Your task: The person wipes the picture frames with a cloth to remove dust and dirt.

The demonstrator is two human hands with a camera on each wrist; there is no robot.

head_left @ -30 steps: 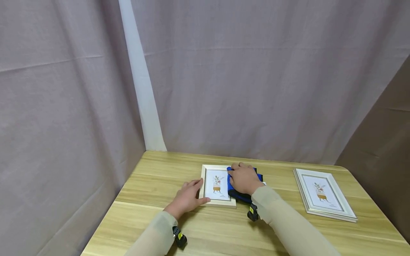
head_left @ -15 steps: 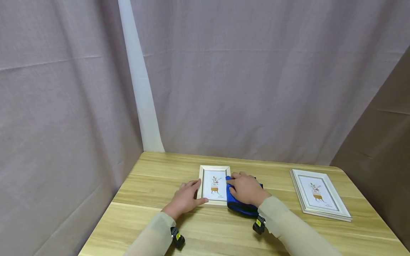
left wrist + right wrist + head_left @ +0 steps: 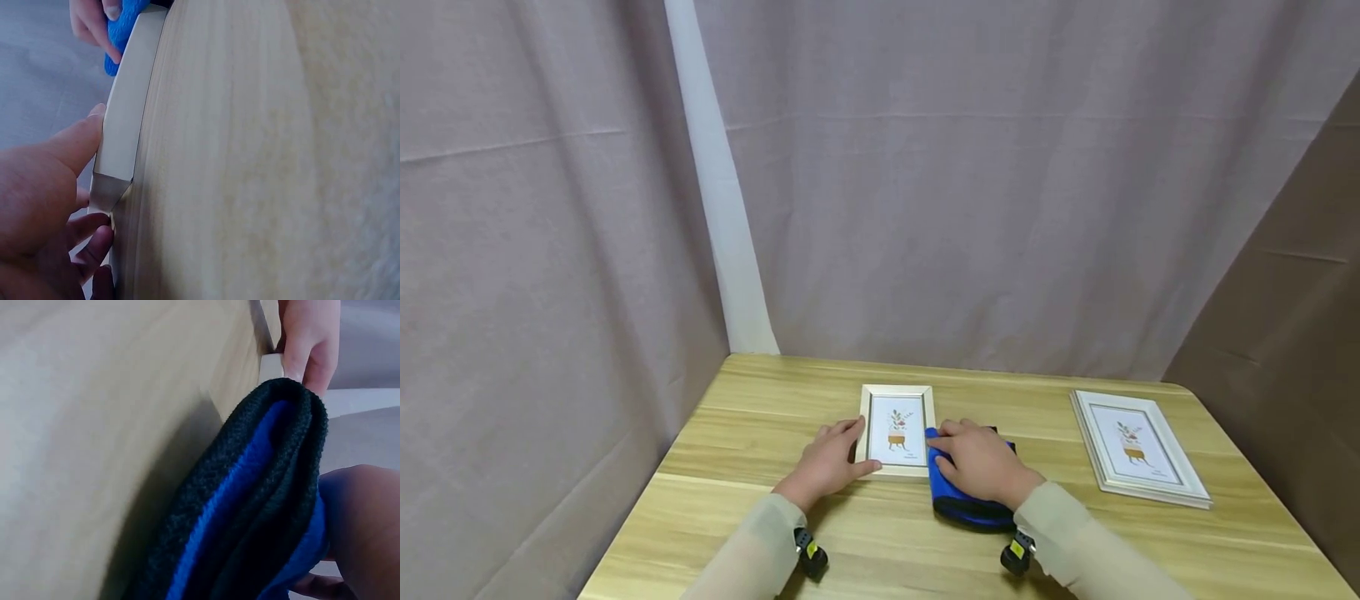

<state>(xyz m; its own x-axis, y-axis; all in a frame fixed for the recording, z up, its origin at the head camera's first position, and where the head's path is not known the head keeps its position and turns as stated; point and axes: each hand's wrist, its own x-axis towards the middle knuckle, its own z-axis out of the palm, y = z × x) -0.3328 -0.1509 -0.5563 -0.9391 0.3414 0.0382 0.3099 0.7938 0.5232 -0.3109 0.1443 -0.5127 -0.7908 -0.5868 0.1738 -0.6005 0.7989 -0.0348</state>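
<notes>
A cream picture frame (image 3: 895, 427) with a drawing of flowers in a vase lies on the table. My left hand (image 3: 825, 462) grips its left side, thumb on the front edge; the left wrist view shows the other fingers curled at the frame's corner (image 3: 115, 178). With my right hand (image 3: 983, 465) I hold a folded blue cloth (image 3: 938, 487) with black edging against the frame's right side near the front corner. From the right wrist, the thick folds of the cloth (image 3: 250, 500) show, hiding part of that hand.
At the right of the wooden table (image 3: 760, 417) lies a stack of white picture frames (image 3: 1138, 450), the top one bearing a similar drawing. Grey-pink curtains (image 3: 962, 208) stand close behind the table's back edge.
My right hand has slid the cloth toward me along the right side of the frame, uncovering the upper right of it. My left hand keeps its grip. The head view has shifted slightly.
</notes>
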